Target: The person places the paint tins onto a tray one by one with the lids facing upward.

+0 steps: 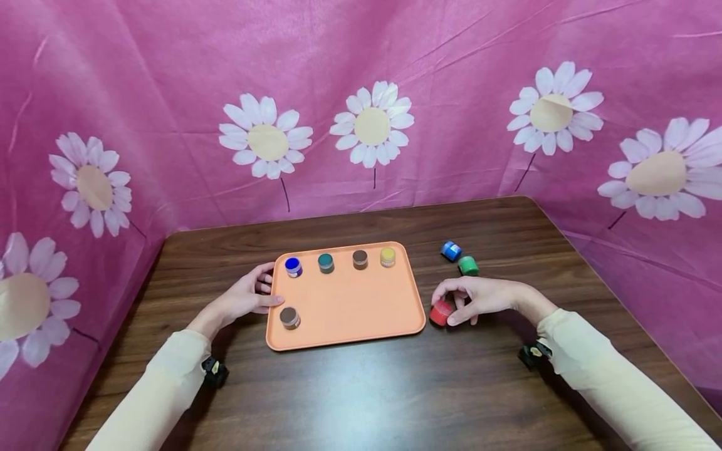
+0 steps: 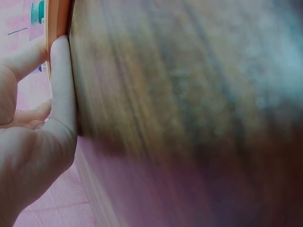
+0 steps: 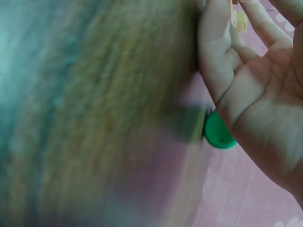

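Note:
On the table lies an orange tray (image 1: 350, 300). My left hand (image 1: 248, 293) holds its left rim, thumb over the top and other fingers at the side. In the left wrist view, the left hand (image 2: 42, 118) reaches the tray's edge (image 2: 57, 19). Right of the tray, my right hand (image 1: 479, 299) grips a small red paint jar (image 1: 440, 313) between thumb and fingers. The jar is hidden in the right wrist view, where the right hand's palm (image 3: 265, 94) shows. A green jar (image 1: 468, 265) and a blue jar (image 1: 451, 250) lie just beyond that hand.
Along the tray's far side stand a dark blue jar (image 1: 292, 267), a teal jar (image 1: 326, 263), a brown jar (image 1: 360, 259) and a yellow jar (image 1: 387, 257). Another brown jar (image 1: 290, 318) stands near its front left corner. A pink flowered cloth (image 1: 451, 138) surrounds the wooden table (image 1: 350, 401).

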`<state>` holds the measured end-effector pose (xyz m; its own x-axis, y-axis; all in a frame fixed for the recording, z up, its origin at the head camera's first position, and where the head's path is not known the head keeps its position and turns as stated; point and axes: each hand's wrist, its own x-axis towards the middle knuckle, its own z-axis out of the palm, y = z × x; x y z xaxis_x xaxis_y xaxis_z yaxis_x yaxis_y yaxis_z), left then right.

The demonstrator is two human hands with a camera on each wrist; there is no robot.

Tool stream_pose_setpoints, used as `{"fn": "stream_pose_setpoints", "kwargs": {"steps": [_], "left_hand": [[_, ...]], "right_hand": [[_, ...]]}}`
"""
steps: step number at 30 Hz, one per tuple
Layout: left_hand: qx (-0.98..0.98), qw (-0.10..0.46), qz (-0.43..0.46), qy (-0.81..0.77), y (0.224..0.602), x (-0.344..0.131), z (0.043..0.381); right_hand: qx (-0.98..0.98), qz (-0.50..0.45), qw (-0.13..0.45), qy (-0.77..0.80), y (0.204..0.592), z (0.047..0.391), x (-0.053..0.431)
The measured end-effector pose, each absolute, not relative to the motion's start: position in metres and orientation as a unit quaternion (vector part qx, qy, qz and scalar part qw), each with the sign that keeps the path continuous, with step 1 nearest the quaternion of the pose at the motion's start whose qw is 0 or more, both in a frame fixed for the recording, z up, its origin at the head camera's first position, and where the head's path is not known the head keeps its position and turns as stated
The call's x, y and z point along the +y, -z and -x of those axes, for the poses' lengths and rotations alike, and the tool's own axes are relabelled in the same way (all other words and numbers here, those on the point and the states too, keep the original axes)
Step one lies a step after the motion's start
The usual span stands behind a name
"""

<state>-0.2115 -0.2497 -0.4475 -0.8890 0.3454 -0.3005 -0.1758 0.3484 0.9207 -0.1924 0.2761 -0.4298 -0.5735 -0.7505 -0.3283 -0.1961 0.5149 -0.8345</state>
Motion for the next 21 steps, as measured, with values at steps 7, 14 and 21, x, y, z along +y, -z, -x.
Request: {"fn": "stream_pose_setpoints", "kwargs": {"steps": [7, 14, 21], "left_hand": [[0.787, 0.230, -0.059, -0.569, 0.445, -0.248, 0.213], [0.786, 0.230, -0.062, -0.571, 0.446, -0.250, 0.213], [0.785, 0.231, -0.063, -0.571, 0.446, -0.252, 0.212]], "right_hand": [[0.761, 0.316, 0.379, 0.422, 0.419, 0.192, 0.270], [0.736, 0.351, 0.372, 0.443, 0.405, 0.194, 0.251], [0.728, 0.365, 0.373, 0.445, 0.391, 0.200, 0.222]]}}
